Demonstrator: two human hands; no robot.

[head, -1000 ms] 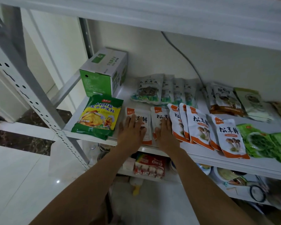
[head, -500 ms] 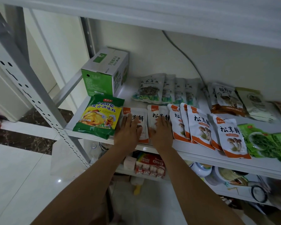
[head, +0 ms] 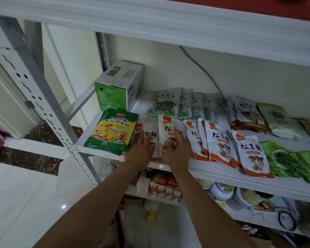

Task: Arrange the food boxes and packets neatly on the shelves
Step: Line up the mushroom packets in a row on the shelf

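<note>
Right hand (head: 179, 151): fingers and thumb pinch 1 lifted mushroom packet (head: 166, 128), tilted up off the shelf (head: 213, 171).
Left hand (head: 140, 149): flat, fingers straight, pressing the leftmost mushroom packet (head: 153, 135) onto the shelf.
Neighbours: yellow seasoning packet (head: 113, 131) just left; row of mushroom packets (head: 219, 145) overlapping to the right.

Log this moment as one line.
left hand: flat on leftmost mushroom packet | right hand: grips second mushroom packet | row: front

Right hand (head: 179, 150) around mushroom packet (head: 168, 129)
</note>
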